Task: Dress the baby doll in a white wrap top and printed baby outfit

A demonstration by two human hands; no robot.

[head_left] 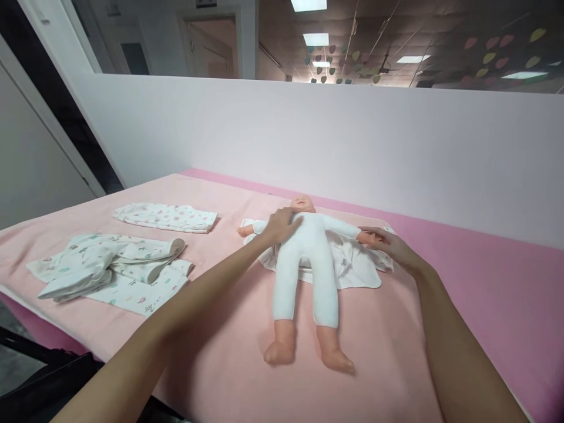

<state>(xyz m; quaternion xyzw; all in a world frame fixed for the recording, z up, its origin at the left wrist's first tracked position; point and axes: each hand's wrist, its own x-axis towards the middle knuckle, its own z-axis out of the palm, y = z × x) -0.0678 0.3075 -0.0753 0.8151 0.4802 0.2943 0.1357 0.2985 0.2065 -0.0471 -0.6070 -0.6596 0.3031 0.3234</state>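
Note:
A baby doll (308,258) with a white cloth body lies on its back on the pink blanket (388,346), head toward the wall. An open white patterned garment (352,267) is spread under its torso. My left hand (282,226) rests flat on the doll's shoulder and chest, fingers stretched out. My right hand (390,245) is closed around the doll's outstretched hand at the garment's sleeve.
A folded patterned garment (165,217) lies at the back left. Nearer, a crumpled pile of patterned baby clothes (110,264) sits by the table's left edge. A white partition wall (308,129) runs behind the table. Pink surface extends to the right.

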